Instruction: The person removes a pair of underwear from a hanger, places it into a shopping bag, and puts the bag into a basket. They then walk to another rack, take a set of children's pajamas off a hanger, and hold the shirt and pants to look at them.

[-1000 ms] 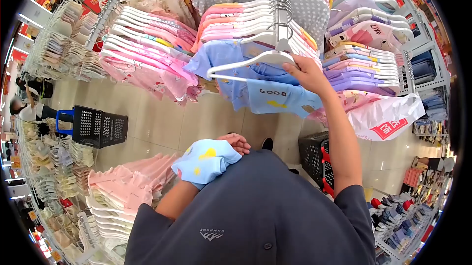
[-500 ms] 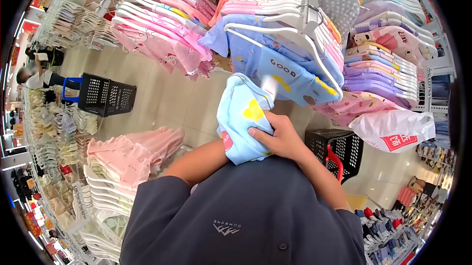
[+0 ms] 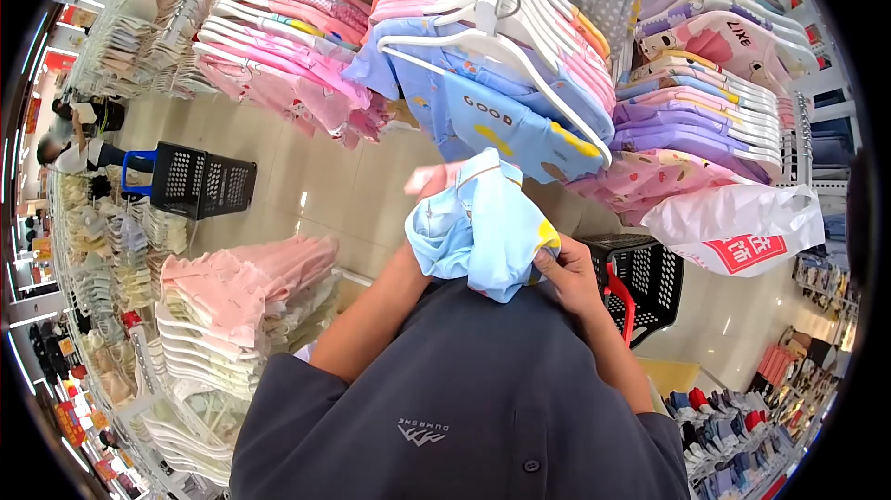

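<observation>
A light blue child's garment [image 3: 492, 222] with a yellow print is bunched in front of my chest. My right hand [image 3: 571, 277] pinches its right side, the thumb on top of the cloth. On the other side, my left hand [image 3: 434, 186] is partly under the garment; its fingers are smeared by motion, with something pale pink beside them that I cannot make out. Just beyond hangs a matching blue top [image 3: 501, 124] marked "GOOD" on a white hanger [image 3: 548, 83].
Pink clothes [image 3: 278, 83] hang at the upper left, purple ones [image 3: 687, 134] at the right, with a white plastic bag [image 3: 733, 222] below them. A black basket [image 3: 650, 277] with a red handle stands at my right. Another basket [image 3: 204, 180] and a person [image 3: 70, 152] are farther left.
The blue garment has been turned and bunched up, its yellow print now at the right. My left hand has come out from behind it on the left; my right hand has shifted right.
</observation>
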Available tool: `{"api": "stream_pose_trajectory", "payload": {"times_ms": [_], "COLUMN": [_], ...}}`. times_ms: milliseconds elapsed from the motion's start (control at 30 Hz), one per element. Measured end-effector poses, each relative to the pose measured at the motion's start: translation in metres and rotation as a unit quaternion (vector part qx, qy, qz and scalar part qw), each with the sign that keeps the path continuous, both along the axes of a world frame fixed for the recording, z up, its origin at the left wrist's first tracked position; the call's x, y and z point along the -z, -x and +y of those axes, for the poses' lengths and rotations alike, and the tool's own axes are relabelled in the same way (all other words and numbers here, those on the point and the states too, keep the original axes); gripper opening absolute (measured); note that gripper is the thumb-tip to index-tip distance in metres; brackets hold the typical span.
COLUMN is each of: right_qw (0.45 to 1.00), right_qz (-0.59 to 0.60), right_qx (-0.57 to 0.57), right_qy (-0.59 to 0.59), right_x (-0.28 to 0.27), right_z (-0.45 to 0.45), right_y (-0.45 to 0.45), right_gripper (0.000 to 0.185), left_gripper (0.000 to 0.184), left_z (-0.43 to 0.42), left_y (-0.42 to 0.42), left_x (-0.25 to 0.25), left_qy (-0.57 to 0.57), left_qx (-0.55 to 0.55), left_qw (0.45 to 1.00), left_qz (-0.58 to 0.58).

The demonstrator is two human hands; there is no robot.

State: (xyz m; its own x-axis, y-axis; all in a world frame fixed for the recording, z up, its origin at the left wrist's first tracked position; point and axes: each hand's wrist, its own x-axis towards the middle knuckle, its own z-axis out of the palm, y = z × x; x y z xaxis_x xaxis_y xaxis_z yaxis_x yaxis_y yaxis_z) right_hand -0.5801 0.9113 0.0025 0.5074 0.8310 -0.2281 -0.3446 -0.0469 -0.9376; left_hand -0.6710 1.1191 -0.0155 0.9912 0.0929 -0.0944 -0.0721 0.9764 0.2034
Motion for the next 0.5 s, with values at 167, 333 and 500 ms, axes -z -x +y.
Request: {"api": "stream_pose_trajectory", "payload": {"times_ms": [167, 333, 500], "right_qw": [0.999, 0.976, 0.877], "right_qz": [0.044, -0.123, -0.453], "right_qx": [-0.018, -0.15, -0.121], "right_qy": [0.0, -0.103, -0.104], "right_x": [-0.007, -0.084, -0.112], "right_z": [-0.013, 0.042, 0.067], "right_y": [-0.003, 0.005, 0.0], "right_gripper": [0.027, 0.026, 0.038], "left_gripper": [0.078, 0.062, 0.047], "left_z": [-0.033, -0.057, -0.081], "left_y": [0.01, -0.003, -0.013], "left_x": [0.01, 0.029, 0.027], "left_qy": [0.093, -0.092, -0.46], "left_qx": [-0.002, 0.149, 0.196], "left_qw": [0.995, 0.982, 0.863], "left_qz": [-0.027, 0.072, -0.072]}}
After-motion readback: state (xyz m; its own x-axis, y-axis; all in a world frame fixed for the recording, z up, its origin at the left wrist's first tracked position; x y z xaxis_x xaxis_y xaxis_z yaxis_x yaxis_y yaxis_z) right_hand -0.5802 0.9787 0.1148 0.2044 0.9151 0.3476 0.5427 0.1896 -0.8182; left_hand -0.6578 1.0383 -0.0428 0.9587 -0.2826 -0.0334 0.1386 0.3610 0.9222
